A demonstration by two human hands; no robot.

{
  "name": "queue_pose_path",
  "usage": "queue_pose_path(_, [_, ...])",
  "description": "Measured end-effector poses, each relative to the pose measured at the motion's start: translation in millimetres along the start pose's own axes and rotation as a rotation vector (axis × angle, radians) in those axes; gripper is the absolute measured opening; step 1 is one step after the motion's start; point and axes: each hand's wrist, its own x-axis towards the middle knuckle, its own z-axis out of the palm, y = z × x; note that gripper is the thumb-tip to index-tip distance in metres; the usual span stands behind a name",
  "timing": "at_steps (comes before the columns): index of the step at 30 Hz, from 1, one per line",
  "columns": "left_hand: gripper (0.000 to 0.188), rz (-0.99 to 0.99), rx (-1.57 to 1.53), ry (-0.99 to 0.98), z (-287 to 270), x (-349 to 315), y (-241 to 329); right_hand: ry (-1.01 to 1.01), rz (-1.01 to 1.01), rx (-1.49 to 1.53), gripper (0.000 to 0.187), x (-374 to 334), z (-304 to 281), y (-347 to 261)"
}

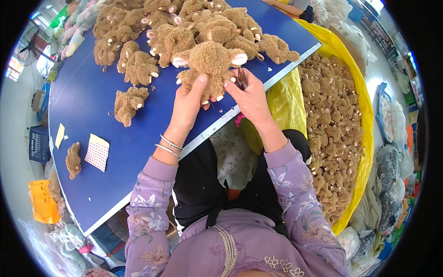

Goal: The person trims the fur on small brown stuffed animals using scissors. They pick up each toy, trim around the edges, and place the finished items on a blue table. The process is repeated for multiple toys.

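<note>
— Brown plush toy (211, 64), where is it?

— At the near edge of the blue table (92, 115), lifted slightly off it, between both hands. It has pale pink ears and small pale feet, and its body hangs down toward the person.

— How does the left hand (188, 104) hold it?

— Thumb up on the toy's lower left side, fingers curled behind the fur. It is closed on the toy. Two thin bangles (169, 145) sit on that wrist.

— And the right hand (250, 97)?

— Its fingertips pinch the toy's lower right part. Against that hand there is a small dark tool (242, 77), perhaps little scissors; it is too small to tell for sure.

— What lies around?

— A heap of the same brown toys (184, 23) fills the far part of the table, touching the held one from behind. Two more lie apart to the left, and one small one (73, 160) near the left rim, just beside a dotted paper card (97, 152) and a yellow slip (59, 135). To the right of the table stands a big yellow bag (364, 115) full of brown toys.
</note>
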Motion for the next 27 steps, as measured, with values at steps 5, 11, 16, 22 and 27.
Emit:
queue_pose_path(5, [0.022, -0.010, 0.064, -0.047, -2, 1, -10, 0.055, -0.037, 0.008, 0.025, -5, 6, -17])
queue_pose_path(11, [0.019, -0.018, 0.120, -0.079, -3, -1, -12, 0.144, -0.031, -0.026, 0.013, 0, -8, -12])
queue_pose_path(16, [0.016, 0.048, 0.138, -0.073, -1, 0, -15, -0.024, 0.161, 0.122, 0.019, 5, -12, -14])
queue_pose_path(22, [0.022, 0.080, 0.201, -0.012, 5, -4, -4, -0.030, 0.251, 0.270, 0.014, 6, -15, -5])
queue_pose_path(27, [0.022, 0.084, 0.178, 0.106, -6, 2, -8, -0.070, 0.222, 0.242, 0.015, 4, -20, -1])
